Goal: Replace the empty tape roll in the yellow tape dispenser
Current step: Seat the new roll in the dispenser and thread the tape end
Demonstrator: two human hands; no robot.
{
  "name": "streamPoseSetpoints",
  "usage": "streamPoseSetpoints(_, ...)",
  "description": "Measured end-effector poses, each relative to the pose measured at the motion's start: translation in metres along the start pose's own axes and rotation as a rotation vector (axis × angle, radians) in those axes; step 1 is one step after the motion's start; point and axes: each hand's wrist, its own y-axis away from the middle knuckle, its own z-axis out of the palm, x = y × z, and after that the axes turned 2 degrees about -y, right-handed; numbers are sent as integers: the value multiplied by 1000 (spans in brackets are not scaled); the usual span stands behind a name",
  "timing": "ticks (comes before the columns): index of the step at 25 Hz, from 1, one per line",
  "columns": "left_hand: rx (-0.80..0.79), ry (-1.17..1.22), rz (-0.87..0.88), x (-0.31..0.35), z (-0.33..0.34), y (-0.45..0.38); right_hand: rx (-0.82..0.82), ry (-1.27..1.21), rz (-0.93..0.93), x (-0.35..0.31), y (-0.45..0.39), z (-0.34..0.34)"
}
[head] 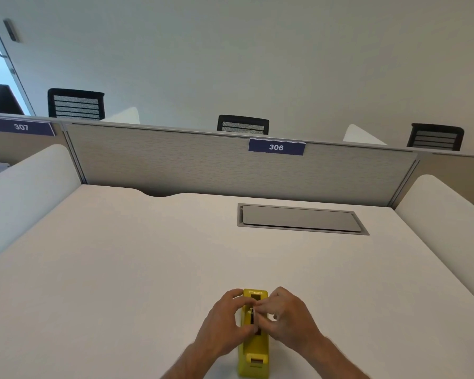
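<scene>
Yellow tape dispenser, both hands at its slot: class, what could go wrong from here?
1. The yellow tape dispenser lies near the desk front edge; a tug might slide it off.
2. Fingers of the left hand and right hand crowd the slot, so the roll, hidden here, could slip.
3. The cutter end faces the wrists.

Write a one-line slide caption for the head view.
Both hands, left hand and right hand, work at the yellow tape dispenser on a white desk.

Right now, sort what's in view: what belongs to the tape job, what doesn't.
Job:
yellow tape dispenser
left hand and right hand, both at its roll slot

Not the job:
desk hatch cover
306 sign
307 sign
chairs behind the partition
</scene>
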Motion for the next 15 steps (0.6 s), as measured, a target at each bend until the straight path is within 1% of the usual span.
streamPoseSetpoints(5,11,11,26,0,-1,1,-19,-18,23,4,-3,1)
streamPoseSetpoints(8,16,1,30,1,-1,1,-37,-13,0,4,-1,3)
streamPoseSetpoints(15,23,-1,35,0,-1,1,-20,-63,2,5,-5,-1)
